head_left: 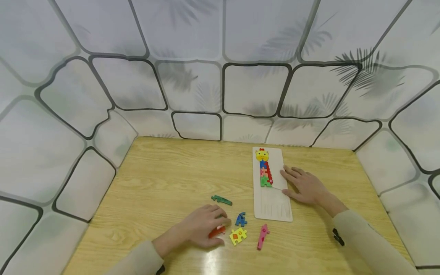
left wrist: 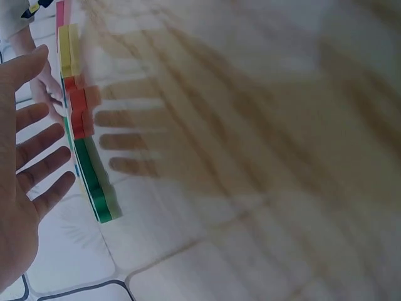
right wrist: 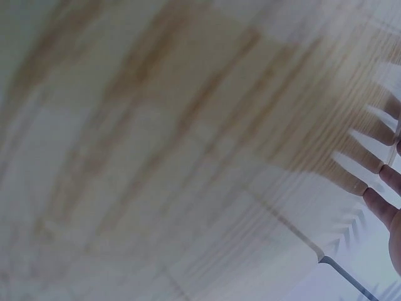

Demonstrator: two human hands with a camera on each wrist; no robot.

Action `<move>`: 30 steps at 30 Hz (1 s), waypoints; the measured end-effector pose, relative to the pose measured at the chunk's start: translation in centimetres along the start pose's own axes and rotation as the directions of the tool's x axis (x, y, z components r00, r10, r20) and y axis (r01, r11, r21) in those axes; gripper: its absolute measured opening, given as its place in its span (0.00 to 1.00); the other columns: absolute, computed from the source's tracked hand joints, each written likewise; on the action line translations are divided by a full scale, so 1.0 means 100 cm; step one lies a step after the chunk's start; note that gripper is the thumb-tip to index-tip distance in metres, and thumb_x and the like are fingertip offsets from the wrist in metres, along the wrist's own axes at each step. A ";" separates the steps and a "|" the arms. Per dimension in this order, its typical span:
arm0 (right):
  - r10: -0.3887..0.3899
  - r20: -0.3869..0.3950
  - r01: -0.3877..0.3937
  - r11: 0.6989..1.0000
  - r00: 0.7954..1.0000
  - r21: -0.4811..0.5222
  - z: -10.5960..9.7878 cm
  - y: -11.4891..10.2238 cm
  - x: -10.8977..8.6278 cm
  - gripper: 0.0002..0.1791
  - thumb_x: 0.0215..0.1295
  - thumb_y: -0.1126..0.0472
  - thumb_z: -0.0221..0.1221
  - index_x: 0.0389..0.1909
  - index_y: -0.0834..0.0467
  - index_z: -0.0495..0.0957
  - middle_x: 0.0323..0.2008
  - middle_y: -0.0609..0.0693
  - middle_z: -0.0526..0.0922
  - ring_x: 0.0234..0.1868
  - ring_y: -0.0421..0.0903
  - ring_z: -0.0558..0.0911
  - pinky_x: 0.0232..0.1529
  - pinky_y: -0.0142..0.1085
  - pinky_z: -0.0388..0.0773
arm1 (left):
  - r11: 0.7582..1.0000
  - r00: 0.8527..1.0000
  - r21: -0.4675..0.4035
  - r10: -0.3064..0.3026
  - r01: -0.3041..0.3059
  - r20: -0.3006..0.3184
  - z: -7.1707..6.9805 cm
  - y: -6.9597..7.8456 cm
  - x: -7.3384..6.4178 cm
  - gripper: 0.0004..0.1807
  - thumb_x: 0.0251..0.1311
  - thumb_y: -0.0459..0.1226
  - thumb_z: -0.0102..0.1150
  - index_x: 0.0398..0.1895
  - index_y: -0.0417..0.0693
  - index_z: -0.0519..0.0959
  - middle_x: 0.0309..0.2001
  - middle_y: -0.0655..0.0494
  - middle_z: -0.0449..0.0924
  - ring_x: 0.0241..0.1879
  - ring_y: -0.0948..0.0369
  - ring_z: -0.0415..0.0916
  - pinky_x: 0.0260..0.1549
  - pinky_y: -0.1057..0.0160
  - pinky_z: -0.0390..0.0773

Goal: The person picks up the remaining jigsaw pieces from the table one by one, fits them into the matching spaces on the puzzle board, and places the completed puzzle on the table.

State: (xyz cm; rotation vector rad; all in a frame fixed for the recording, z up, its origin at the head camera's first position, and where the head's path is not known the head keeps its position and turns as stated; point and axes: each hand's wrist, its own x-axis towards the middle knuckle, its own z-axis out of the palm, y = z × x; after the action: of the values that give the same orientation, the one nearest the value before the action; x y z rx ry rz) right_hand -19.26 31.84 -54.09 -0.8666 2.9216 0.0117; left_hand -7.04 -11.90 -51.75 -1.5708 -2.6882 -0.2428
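A pale wooden puzzle board (head_left: 271,198) lies on the table with a giraffe's yellow head (head_left: 262,154) and several neck and body pieces set in its upper half. My right hand (head_left: 307,187) has its fingertips at the board's right edge, fingers spread. Over a red puzzle piece (head_left: 217,231) is my left hand (head_left: 201,225), which partly hides it in the head view. In the left wrist view that hand's fingers (left wrist: 44,153) are apart and fairly straight, beside the red piece with nothing gripped.
Loose puzzle pieces lie left of and below the board: a dark green one (head_left: 222,199), a blue one (head_left: 241,219), a yellow one (head_left: 238,236) and a pink one (head_left: 262,237). Patterned white walls (head_left: 192,88) enclose the wooden table (head_left: 172,168) at the back and sides.
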 end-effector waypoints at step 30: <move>-0.008 0.001 0.008 1.000 1.000 -0.011 0.001 0.003 0.000 0.45 0.75 0.30 0.52 0.83 0.53 0.60 0.82 0.58 0.62 0.78 0.66 0.68 0.69 0.67 0.72 | 0.978 1.000 0.209 -0.002 0.007 -0.023 0.017 0.025 0.026 0.30 0.64 0.73 0.54 0.41 0.61 0.85 0.47 0.63 0.86 0.46 0.65 0.80 0.52 0.63 0.82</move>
State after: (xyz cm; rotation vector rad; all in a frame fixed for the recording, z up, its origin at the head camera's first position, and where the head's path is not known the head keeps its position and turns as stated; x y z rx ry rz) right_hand -19.40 32.07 -54.23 -0.8798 2.9199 0.0274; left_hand -6.02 -8.24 -52.85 -1.4915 -2.6002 0.0229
